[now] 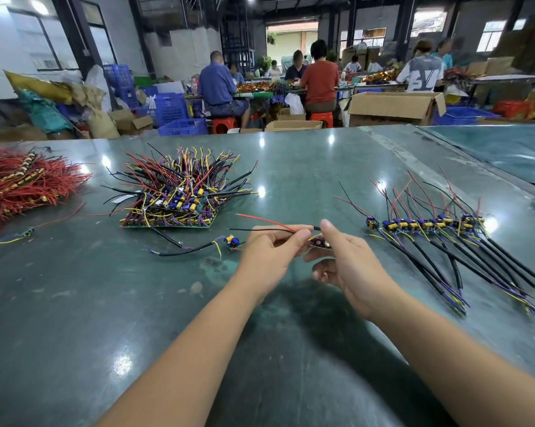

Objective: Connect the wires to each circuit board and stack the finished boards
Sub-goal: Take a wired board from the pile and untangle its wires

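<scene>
A small circuit board (319, 241) is held above the green table (306, 167), between both hands. The right hand (349, 266) pinches the board; the left hand (272, 257) pinches its red and black wires (266, 224). Finished boards (426, 224) lie in a row to the right, and a piled heap of boards (179, 195) sits to the left.

Mid-frame, the left hand (269, 254) pinches a red and a black wire (260, 224) — the right hand (349, 266) holds a small circuit board (320, 241). Finished boards (426, 224) lie in a row at right — a tangled pile (179, 192) sits upper left.
</scene>
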`<state>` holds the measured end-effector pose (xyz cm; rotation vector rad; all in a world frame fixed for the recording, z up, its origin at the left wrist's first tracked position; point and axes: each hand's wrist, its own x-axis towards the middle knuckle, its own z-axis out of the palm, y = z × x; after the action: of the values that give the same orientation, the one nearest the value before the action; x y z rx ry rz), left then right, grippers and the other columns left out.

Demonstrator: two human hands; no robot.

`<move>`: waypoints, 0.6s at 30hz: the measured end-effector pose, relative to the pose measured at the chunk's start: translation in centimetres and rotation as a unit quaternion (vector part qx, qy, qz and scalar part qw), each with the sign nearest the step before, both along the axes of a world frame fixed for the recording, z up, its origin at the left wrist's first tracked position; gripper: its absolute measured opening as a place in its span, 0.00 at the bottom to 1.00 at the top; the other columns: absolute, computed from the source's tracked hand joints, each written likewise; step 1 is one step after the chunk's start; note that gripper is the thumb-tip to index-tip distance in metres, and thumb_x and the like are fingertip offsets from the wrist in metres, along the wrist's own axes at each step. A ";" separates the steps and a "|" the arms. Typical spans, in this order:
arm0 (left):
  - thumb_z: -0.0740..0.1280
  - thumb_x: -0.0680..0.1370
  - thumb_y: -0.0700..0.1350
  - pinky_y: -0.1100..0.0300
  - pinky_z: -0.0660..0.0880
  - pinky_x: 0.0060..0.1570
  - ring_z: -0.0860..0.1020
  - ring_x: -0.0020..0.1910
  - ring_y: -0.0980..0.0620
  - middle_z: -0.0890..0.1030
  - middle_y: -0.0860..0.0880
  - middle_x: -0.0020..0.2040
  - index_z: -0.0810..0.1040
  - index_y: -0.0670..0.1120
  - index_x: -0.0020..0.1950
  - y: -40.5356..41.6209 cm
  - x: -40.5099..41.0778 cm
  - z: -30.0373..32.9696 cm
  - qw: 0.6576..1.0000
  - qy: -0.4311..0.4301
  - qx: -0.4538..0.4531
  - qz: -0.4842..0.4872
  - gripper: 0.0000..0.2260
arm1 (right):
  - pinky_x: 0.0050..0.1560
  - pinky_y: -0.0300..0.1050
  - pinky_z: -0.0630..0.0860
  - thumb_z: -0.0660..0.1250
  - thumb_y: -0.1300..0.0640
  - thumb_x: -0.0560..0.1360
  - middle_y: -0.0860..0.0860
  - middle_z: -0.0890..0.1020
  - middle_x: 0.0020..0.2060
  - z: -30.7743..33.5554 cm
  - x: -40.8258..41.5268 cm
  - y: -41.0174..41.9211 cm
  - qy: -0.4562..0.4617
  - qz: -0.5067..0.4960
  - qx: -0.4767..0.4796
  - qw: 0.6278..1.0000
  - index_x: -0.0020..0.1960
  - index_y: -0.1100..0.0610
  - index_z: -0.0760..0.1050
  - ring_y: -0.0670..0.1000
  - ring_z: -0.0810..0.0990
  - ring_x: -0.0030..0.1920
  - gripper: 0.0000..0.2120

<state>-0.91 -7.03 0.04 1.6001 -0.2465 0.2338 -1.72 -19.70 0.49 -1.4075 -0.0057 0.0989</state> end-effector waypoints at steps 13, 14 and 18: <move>0.61 0.81 0.49 0.67 0.75 0.34 0.80 0.36 0.57 0.85 0.52 0.38 0.83 0.48 0.43 0.8 0.6 0.7 0.994 0.064 -0.080 0.028 0.14 | 0.42 0.37 0.79 0.60 0.67 0.79 0.47 0.83 0.37 -0.2 -0.1 0.0 -0.173 0.019 0.023 0.984 0.51 0.58 0.80 0.46 0.81 0.34 0.10; 0.60 0.81 0.49 0.68 0.74 0.32 0.80 0.34 0.58 0.84 0.52 0.37 0.83 0.48 0.43 1.0 0.7 0.8 0.992 0.074 -0.090 0.037 0.14 | 0.41 0.37 0.79 0.60 0.68 0.78 0.47 0.83 0.35 -0.3 -0.1 -0.1 -0.189 0.024 0.009 0.982 0.51 0.60 0.80 0.45 0.81 0.34 0.10; 0.58 0.82 0.48 0.67 0.72 0.27 0.77 0.30 0.57 0.83 0.52 0.35 0.81 0.47 0.41 1.7 1.3 0.9 0.982 0.088 -0.128 0.105 0.16 | 0.41 0.34 0.76 0.61 0.69 0.77 0.44 0.82 0.31 -0.9 -0.3 0.0 -0.257 0.069 -0.085 0.960 0.47 0.57 0.79 0.43 0.80 0.34 0.11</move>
<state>0.41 -5.29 0.98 1.3807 0.0877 0.2719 -1.99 -19.67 -0.42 -1.5699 -0.5378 -0.1585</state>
